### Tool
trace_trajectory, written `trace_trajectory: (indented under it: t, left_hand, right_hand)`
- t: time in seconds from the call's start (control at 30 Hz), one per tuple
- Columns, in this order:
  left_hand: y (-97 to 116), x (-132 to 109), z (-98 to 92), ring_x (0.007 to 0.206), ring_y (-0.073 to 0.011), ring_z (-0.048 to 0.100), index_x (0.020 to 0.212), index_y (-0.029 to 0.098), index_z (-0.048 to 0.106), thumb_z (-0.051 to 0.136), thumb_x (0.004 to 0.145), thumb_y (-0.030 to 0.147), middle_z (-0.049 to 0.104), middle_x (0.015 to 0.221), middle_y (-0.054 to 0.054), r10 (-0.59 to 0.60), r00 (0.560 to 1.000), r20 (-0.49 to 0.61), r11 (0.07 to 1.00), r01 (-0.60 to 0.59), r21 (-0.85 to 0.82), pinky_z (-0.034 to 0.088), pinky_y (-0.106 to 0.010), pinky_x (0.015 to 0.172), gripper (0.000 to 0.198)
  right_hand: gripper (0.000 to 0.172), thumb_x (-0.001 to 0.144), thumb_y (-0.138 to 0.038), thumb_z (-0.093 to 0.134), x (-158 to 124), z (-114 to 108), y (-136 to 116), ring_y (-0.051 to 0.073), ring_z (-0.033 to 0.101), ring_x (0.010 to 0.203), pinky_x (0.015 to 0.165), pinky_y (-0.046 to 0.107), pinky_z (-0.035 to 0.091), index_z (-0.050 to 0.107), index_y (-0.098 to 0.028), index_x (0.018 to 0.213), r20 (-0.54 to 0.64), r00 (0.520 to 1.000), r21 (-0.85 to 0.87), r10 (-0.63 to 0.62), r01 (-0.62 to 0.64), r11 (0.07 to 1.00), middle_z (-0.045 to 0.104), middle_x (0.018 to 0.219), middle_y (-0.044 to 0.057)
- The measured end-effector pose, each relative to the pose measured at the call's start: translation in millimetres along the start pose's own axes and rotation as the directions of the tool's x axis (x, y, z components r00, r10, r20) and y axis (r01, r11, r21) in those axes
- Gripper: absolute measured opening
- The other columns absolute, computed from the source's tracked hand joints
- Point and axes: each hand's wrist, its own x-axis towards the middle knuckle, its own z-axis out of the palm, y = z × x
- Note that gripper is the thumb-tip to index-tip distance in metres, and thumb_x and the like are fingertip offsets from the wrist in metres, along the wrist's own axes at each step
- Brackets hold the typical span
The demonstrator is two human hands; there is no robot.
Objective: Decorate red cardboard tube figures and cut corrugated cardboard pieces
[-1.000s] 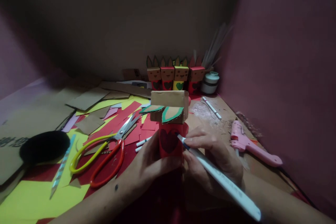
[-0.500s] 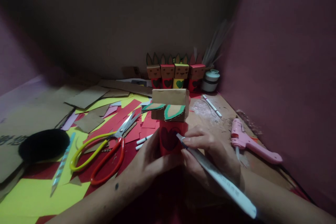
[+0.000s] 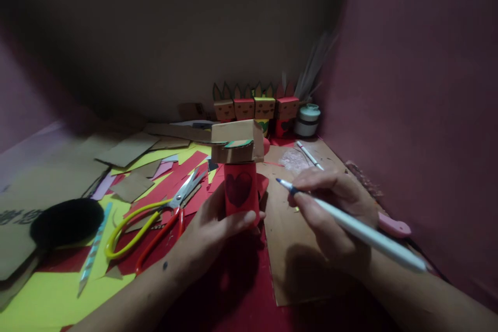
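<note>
Near the middle, my left hand (image 3: 223,218) is wrapped round the red tube body of a cardboard figure (image 3: 241,187). A dark heart (image 3: 238,189) is coloured on the tube's front. On top sits a box-shaped cardboard head (image 3: 237,142) with a green-edged ear seen nearly edge-on. To the right, my right hand (image 3: 334,212) grips a white marker pen (image 3: 365,233). Its dark blue tip points toward the figure and is clear of it. Scissors (image 3: 177,202) with one yellow and one red handle lie left of my left hand, blades partly apart.
Several finished figures (image 3: 254,109) stand against the back wall beside a pale jar (image 3: 307,120). Paper and cardboard scraps (image 3: 134,181) cover the left side, with a striped pencil (image 3: 93,251) and a black round object (image 3: 66,222). A pink glue gun (image 3: 395,225) is partly hidden behind my right hand.
My right hand has drawn the marker off the heart and away to the right. My left hand has shifted the figure slightly left and turned it. The view has moved a little.
</note>
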Motion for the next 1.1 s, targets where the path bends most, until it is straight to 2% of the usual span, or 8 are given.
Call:
trace_trajectory:
  t: [0.1, 0.2, 0.33, 0.53, 0.67, 0.9, 1.03, 1.1]
  left_hand:
    - [5.5, 7.8, 6.8, 0.087, -0.023, 0.066, 0.114, 0.023, 0.06, 0.071, 0.081, 0.027, 0.068, 0.105, -0.006, -0.003, 1.0, -0.013, 1.0, 0.003, -0.018, 0.055, -0.036, 0.075, 0.035]
    - [13.7, 19.6, 15.8, 0.074, -0.019, 0.064, 0.105, 0.018, 0.063, 0.071, 0.079, 0.023, 0.068, 0.086, -0.005, -0.011, 1.0, 0.009, 0.997, 0.011, 0.07, 0.053, -0.031, 0.067, 0.029]
    - [24.0, 38.0, 27.4, 0.067, -0.0179, 0.063, 0.102, 0.014, 0.064, 0.07, 0.076, 0.026, 0.068, 0.078, -0.006, -0.116, 0.993, 0.036, 0.981, 0.109, 0.158, 0.051, -0.029, 0.059, 0.029]
    - [37.6, 69.4, 33.9, 0.055, -0.0166, 0.063, 0.08, 0.012, 0.063, 0.068, 0.078, 0.036, 0.067, 0.067, -0.008, -0.208, 0.978, 0.017, 0.949, 0.197, 0.246, 0.046, -0.023, 0.045, 0.025]
    - [43.6, 81.4, 35.0, 0.047, -0.0153, 0.061, 0.08, 0.012, 0.061, 0.066, 0.08, 0.037, 0.065, 0.06, -0.006, -0.222, 0.975, 0.0, 0.938, 0.214, 0.272, 0.042, -0.021, 0.038, 0.025]
    - [51.5, 69.9, 43.4, 0.053, -0.0187, 0.066, 0.093, 0.012, 0.059, 0.062, 0.085, 0.044, 0.066, 0.071, -0.008, -0.166, 0.985, -0.048, 0.914, 0.172, 0.369, 0.047, -0.023, 0.037, 0.033]
    - [54.9, 69.4, 39.9, 0.055, -0.0187, 0.068, 0.111, 0.01, 0.055, 0.063, 0.083, 0.049, 0.067, 0.099, -0.017, -0.125, 0.987, -0.104, 0.88, 0.159, 0.448, 0.047, -0.024, 0.035, 0.048]
    - [58.1, 65.0, 36.0, 0.057, -0.0195, 0.068, 0.121, 0.012, 0.05, 0.063, 0.082, 0.051, 0.062, 0.114, -0.02, -0.038, 0.985, -0.167, 0.86, 0.118, 0.497, 0.045, -0.025, 0.034, 0.056]
  right_hand:
    - [0.005, 0.085, -0.019, 0.06, 14.2, -7.2, 1.6, 0.014, 0.057, 0.062, 0.053, 0.027, 0.045, 0.06, -0.024, 0.086, -0.138, 0.988, 0.048, 0.071, -0.065, 0.997, 0.06, 0.067, -0.001]
    - [0.003, 0.086, -0.022, 0.06, 23.9, -17.4, 5.6, 0.014, 0.055, 0.058, 0.055, 0.029, 0.045, 0.058, -0.024, 0.085, -0.23, 0.969, 0.123, 0.089, -0.061, 0.99, 0.058, 0.062, -0.003]
    - [0.004, 0.086, -0.023, 0.059, 23.6, -34.9, 11.0, 0.013, 0.054, 0.055, 0.058, 0.03, 0.045, 0.058, -0.025, 0.083, -0.321, 0.939, 0.162, 0.122, -0.073, 0.984, 0.058, 0.06, -0.003]
    - [0.003, 0.085, -0.023, 0.061, 10.8, -49.0, 18.6, 0.012, 0.052, 0.053, 0.056, 0.028, 0.043, 0.058, -0.023, 0.085, -0.361, 0.912, 0.22, 0.197, -0.122, 0.968, 0.057, 0.058, -0.005]
    - [0.005, 0.084, -0.023, 0.061, 6.7, -49.0, 20.0, 0.011, 0.051, 0.052, 0.054, 0.026, 0.043, 0.057, -0.022, 0.086, -0.353, 0.911, 0.262, 0.214, -0.123, 0.957, 0.057, 0.058, -0.005]
    - [0.01, 0.082, -0.024, 0.065, 4.1, -51.8, 21.7, 0.01, 0.049, 0.05, 0.05, 0.024, 0.04, 0.056, -0.021, 0.086, -0.339, 0.91, 0.301, 0.24, -0.137, 0.944, 0.056, 0.057, -0.006]
    - [0.012, 0.081, -0.027, 0.066, 1.9, -53.1, 20.4, 0.01, 0.049, 0.049, 0.05, 0.025, 0.04, 0.057, -0.02, 0.084, -0.333, 0.914, 0.285, 0.234, -0.139, 0.948, 0.055, 0.056, -0.006]
    - [0.011, 0.081, -0.027, 0.067, -0.4, -54.2, 18.6, 0.01, 0.05, 0.05, 0.049, 0.025, 0.04, 0.058, -0.021, 0.085, -0.343, 0.908, 0.261, 0.24, -0.154, 0.953, 0.056, 0.057, -0.006]
